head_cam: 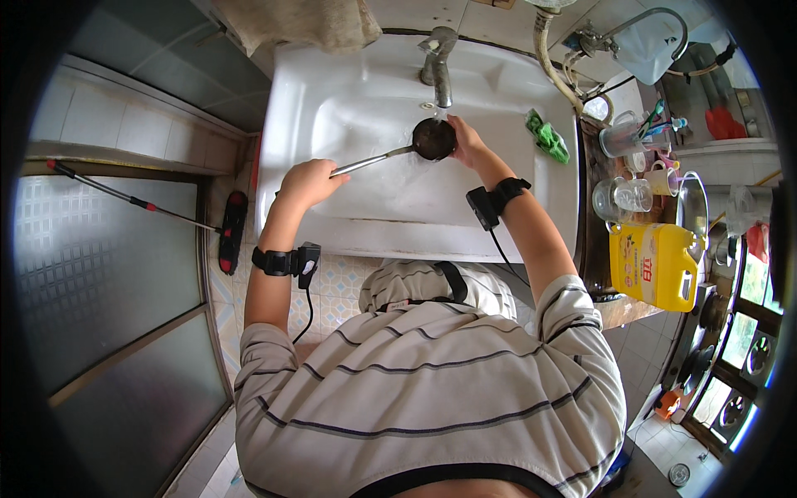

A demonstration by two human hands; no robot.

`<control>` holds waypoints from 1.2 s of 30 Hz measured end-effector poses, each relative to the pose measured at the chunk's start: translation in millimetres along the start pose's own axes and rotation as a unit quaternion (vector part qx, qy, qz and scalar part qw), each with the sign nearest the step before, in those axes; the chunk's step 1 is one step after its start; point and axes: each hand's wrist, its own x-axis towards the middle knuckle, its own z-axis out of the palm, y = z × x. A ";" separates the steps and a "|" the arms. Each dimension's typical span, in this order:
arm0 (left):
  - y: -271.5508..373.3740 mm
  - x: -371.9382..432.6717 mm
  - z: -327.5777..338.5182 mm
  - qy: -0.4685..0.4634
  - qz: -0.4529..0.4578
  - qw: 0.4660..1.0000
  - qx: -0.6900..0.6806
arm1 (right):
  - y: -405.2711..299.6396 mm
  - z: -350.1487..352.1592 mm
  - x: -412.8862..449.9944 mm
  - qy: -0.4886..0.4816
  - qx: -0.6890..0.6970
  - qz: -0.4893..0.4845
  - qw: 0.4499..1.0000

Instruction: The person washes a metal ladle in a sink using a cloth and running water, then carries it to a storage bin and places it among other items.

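A long-handled metal ladle [434, 139] is held over a white ceramic sink [373, 233], its round dark bowl under the spout of the metal faucet [441, 81]. Water runs from the spout at the bowl, and some splashes on the basin below. My left hand [309, 183] is closed around the handle, near the sink's left side. At the bowl's right edge my right hand [467, 143] grips the rim; part of its fingers is hidden behind the bowl. A green scouring cloth or mesh [548, 137] lies on the sink's right side.
Right of the sink, a wooden surface [629, 313] carries a yellow detergent jug [652, 264], clear glass mugs [632, 195] and a cup with toothbrushes [619, 138]. A beige cloth [305, 22] hangs at the back left. On the left stands a red-and-black push broom [233, 233].
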 end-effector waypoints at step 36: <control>60.1 156.4 78.3 0.210 0.257 0.943 -0.005 | -75.0 -96.8 -100.4 0.202 -0.101 -0.264 0.938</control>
